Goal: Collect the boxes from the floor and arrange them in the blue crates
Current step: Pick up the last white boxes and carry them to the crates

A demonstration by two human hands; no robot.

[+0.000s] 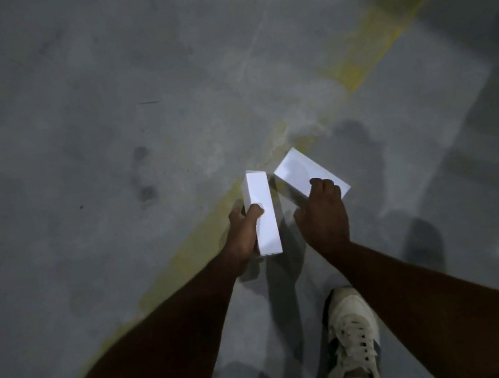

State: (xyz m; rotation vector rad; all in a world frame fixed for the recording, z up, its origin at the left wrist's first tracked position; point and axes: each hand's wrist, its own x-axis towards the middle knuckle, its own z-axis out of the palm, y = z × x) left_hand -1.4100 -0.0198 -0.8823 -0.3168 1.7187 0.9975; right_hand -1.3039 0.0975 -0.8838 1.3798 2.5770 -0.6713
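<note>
Over the grey concrete floor [104, 146], beside a faded yellow line [360, 50], the person's left hand [243, 232] is closed around one white box [265, 215] and the right hand [324, 213] grips another white box [301, 171], both lifted clear. Collection looks underway; no blue crate is clearly visible, so arranging remains. Neither box shows readable writing.

Bare forearms; white laced sneaker [352, 339], perhaps dark-trimmed.
</note>
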